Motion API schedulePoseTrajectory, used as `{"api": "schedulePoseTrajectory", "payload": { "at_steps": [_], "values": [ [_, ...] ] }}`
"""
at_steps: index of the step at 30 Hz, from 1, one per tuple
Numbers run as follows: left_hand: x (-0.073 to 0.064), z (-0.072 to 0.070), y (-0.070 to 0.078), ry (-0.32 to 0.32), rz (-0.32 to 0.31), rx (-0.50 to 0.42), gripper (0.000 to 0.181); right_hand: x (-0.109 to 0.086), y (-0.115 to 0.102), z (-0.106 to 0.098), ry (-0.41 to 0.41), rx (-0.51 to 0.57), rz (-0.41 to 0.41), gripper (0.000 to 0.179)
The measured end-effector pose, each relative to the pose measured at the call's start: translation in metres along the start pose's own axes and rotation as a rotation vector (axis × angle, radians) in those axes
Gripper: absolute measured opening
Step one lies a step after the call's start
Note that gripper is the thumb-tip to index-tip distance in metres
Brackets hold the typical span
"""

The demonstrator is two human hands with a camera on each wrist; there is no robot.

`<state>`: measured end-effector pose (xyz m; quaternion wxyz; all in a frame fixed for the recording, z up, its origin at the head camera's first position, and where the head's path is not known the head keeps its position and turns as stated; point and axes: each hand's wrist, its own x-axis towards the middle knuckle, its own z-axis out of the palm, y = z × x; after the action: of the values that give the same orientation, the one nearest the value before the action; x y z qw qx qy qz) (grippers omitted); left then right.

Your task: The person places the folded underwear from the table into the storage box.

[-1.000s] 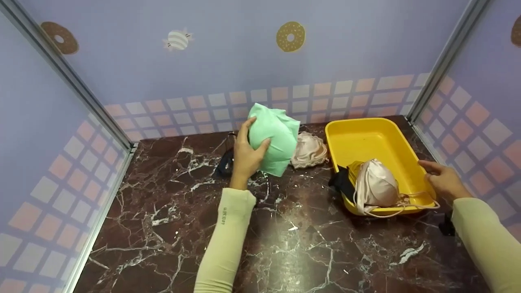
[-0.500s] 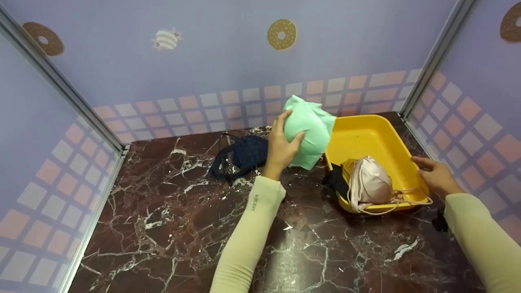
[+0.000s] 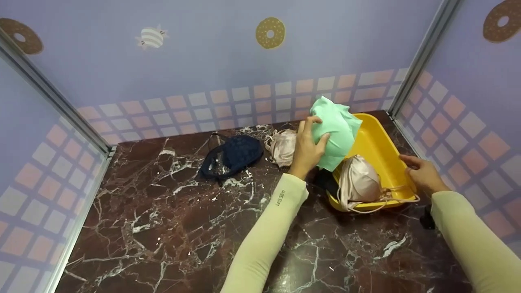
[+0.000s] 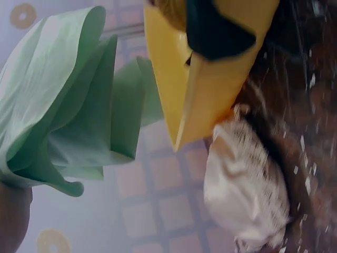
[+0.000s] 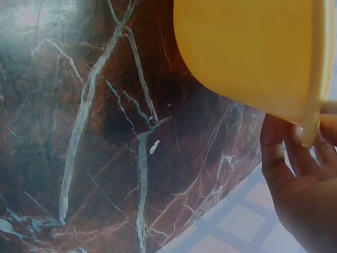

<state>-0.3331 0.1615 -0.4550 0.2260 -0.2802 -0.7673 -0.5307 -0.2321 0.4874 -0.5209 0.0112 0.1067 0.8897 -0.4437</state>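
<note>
My left hand [image 3: 308, 148] pinches a folded mint-green bra [image 3: 336, 132] between thumb and fingers. It is held up over the left side of a yellow plastic tub [image 3: 388, 148], hiding part of the tub. In the left wrist view, the bra's [image 4: 79, 100] loose folded edges hang beside the tub's wall [image 4: 197, 103]. At the tub's right rim, my right hand [image 3: 425, 175] grips the edge; the right wrist view has the fingers [image 5: 274, 153] against the outer wall. Inside the tub's near end lies a champagne satin bra [image 3: 360, 181], its straps draped over the front rim.
Left of the tub, a pale lace-edged bra [image 3: 282, 147] lies partly behind my left hand, with a navy bra [image 3: 243, 150] farther left. Black fabric [image 3: 325, 180] hangs over the tub's left rim. Patterned walls [image 3: 203, 81] enclose the dark marbled surface [image 3: 183, 228].
My left hand has carried the mint-green bra rightward, from beside the lace-edged bra to over the tub. The navy bra has come into full view. My right hand keeps its grip on the rim.
</note>
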Motion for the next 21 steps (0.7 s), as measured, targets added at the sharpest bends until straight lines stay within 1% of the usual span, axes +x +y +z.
{"api": "schedulePoseTrajectory", "payload": {
  "at_steps": [2, 4, 6, 9, 12, 14, 16, 19, 21],
  "values": [
    [-0.003, 0.009, -0.002, 0.014, -0.001, 0.016, 0.026, 0.0, 0.0, 0.0, -0.003, -0.003, 0.008, 0.052],
    [-0.006, 0.018, -0.005, 0.019, -0.016, 0.023, 0.02, 0.0, 0.0, 0.0, -0.004, -0.001, 0.023, 0.053],
    [-0.01, 0.026, -0.009, 0.01, -0.046, 0.041, 0.017, 0.0, 0.001, 0.0, -0.002, 0.007, 0.041, 0.053],
    [-0.016, 0.033, -0.018, -0.027, -0.111, 0.086, 0.016, 0.001, 0.001, 0.002, -0.002, 0.018, 0.051, 0.054],
    [-0.022, 0.035, -0.025, -0.105, -0.184, 0.107, 0.02, 0.002, 0.001, 0.003, -0.012, 0.033, 0.062, 0.054],
    [-0.024, 0.036, -0.029, -0.178, -0.233, 0.102, 0.027, 0.001, 0.0, 0.003, -0.019, 0.046, 0.069, 0.054],
    [-0.026, 0.035, -0.032, -0.255, -0.267, 0.092, 0.036, 0.001, 0.0, 0.003, -0.02, 0.056, 0.076, 0.055],
    [-0.028, 0.036, -0.037, -0.354, -0.284, 0.092, 0.048, -0.001, -0.001, 0.002, -0.015, 0.061, 0.084, 0.055],
    [-0.029, 0.037, -0.041, -0.387, -0.282, 0.092, 0.052, -0.001, 0.0, 0.001, -0.013, 0.058, 0.084, 0.054]
  ]
}}
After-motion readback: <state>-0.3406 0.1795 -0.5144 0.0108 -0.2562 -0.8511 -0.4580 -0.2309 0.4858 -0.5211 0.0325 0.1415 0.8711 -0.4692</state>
